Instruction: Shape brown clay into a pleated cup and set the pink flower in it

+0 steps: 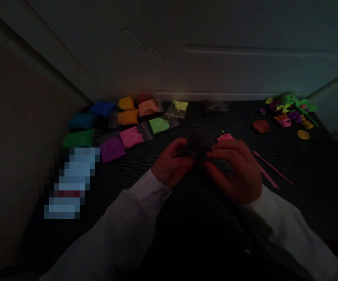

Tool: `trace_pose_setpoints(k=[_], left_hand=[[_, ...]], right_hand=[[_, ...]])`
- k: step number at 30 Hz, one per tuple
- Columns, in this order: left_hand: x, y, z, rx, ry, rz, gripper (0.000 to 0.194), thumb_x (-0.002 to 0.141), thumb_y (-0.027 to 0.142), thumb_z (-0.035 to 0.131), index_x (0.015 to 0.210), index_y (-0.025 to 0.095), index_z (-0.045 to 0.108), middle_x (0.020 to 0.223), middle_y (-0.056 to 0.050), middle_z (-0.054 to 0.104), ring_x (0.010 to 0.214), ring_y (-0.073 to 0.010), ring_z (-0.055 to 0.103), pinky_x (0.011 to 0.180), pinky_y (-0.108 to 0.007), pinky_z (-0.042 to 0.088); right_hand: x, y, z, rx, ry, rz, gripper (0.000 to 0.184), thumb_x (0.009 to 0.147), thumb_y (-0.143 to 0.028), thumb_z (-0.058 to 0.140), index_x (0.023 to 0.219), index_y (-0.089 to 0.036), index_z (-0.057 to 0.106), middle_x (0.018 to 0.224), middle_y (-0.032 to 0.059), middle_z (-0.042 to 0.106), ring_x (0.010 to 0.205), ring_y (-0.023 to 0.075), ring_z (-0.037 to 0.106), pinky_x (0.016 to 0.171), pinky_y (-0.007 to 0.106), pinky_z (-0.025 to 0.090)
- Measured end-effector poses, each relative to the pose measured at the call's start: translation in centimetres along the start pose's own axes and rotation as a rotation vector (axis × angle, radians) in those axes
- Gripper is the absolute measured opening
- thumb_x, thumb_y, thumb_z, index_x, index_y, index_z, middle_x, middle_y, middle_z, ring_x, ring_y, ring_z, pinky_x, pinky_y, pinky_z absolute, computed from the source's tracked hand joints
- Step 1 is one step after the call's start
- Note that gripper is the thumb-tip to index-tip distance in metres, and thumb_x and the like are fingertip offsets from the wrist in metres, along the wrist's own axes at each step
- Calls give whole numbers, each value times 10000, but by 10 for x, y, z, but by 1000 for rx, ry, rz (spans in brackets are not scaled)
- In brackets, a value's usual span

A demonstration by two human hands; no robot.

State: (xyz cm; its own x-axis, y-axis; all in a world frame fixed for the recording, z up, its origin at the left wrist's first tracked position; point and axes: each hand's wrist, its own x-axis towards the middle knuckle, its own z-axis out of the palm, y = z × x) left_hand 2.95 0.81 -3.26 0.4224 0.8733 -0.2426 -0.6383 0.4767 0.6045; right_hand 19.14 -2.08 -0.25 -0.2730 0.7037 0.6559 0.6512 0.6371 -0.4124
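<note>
Between my two hands is a dark, ruffled lump [198,147], its surface folded like petals; the low light hides its finer detail. The fingertips of my left hand [173,162] pinch its left side. From the right, the thumb and fingers of my right hand [239,171] close on its edge. A small pink clay piece [225,136] with a bit of green lies on the table just beyond my right fingers. Two slim pink modelling tools [274,168] rest to the right of that hand.
Bags of coloured clay, such as purple [112,149] and green [78,138], spread over the dark table's left and back. A pixelated bright panel [72,183] lies at left. A reddish-brown lump [261,126] and colourful clay figures [294,111] sit at back right, before a white panel [230,74].
</note>
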Motion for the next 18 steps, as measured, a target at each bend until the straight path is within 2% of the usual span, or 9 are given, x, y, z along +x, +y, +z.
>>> trace_pose_setpoints(k=[3,6,12,18], left_hand=[[0,-2,1,-38,41,7,395,517,18,730,859,180,617,828,17,677,764,-116,628,716,-243,493],[0,-4,2,-66,79,26,357,545,17,712,850,187,635,817,26,684,742,-98,626,710,-224,488],[-1,-9,6,-48,50,63,353,580,23,688,875,214,655,866,32,688,808,-89,622,761,-201,461],[-4,-10,6,-22,36,45,353,594,54,689,893,236,646,919,24,684,896,-138,619,867,-288,438]], right_hand=[[0,-1,1,-22,90,18,251,720,-152,668,943,-192,561,930,67,593,892,195,583,789,372,490],[0,-3,3,-20,160,58,200,719,-141,667,882,-192,563,852,46,587,820,176,579,734,348,489],[-3,-2,17,79,81,117,95,771,-152,624,854,-176,584,800,42,657,793,161,617,726,307,504],[-4,1,22,130,57,221,49,775,-169,616,811,-170,584,733,22,640,709,134,595,627,258,484]])
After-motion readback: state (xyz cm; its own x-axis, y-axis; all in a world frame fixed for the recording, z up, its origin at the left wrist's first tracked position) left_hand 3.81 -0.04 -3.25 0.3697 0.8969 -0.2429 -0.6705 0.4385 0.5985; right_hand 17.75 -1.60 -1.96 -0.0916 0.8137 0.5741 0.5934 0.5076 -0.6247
